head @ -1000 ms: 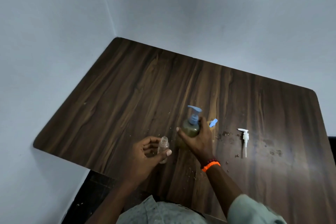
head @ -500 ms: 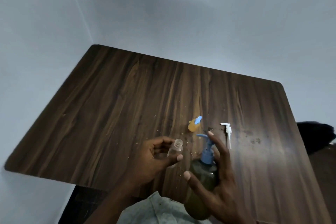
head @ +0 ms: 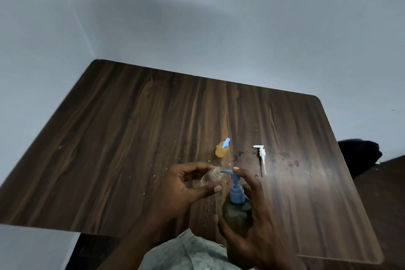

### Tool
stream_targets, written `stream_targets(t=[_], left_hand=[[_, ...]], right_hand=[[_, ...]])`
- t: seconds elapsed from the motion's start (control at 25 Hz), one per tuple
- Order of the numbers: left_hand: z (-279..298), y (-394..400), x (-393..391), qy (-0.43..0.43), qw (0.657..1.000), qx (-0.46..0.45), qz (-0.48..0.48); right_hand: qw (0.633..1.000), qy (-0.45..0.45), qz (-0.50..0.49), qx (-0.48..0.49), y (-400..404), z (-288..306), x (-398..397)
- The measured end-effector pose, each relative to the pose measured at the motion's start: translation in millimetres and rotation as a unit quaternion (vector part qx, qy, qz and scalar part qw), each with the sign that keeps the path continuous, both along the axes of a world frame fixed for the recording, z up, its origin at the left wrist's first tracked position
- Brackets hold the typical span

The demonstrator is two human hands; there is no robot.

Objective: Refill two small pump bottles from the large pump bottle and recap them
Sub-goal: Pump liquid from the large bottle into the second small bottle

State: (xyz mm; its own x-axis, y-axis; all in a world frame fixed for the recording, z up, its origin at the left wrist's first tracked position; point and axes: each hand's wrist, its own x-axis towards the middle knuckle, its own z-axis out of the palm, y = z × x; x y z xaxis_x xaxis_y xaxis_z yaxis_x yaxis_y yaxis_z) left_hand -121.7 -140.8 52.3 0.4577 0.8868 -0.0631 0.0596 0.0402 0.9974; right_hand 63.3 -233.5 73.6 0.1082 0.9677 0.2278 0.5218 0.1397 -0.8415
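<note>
Left hand (head: 186,184) pinches one clear small bottle (head: 210,178), right hand (head: 252,221) grips one large pump bottle (head: 236,210); one orange bottle (head: 221,151), one white pump (head: 262,155) lie beyond

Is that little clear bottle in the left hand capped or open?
Open. The small clear bottle in the left hand shows a bare threaded neck, tilted toward the large pump bottle's blue spout.

Dim, soft focus, wide-angle edge distortion

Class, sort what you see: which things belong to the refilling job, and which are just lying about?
Job: large pump bottle, clear small bottle, orange small bottle, white pump cap, left hand, right hand.

Lying about: crumbs, dark cloth beside the table.
</note>
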Motion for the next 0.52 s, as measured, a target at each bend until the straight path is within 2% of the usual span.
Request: stream_targets(t=[0.12, 0.24, 0.52], left_hand=[[-0.4, -0.1, 3.1, 0.003, 1.0, 0.012, 0.006], [-3.7, -0.5, 5.0, 0.025, 0.999, 0.038, 0.0], [-2.8, 3.6, 9.8, 0.03, 0.998, 0.051, -0.002]], right_hand=[[0.999, -0.026, -0.026, 0.005, 0.4, -5.3, -2.1], [0.998, -0.051, -0.025, -0.039, -4.0, -8.3, 1.8], [0.997, -0.035, -0.019, -0.065, -5.0, -2.7, -2.6]])
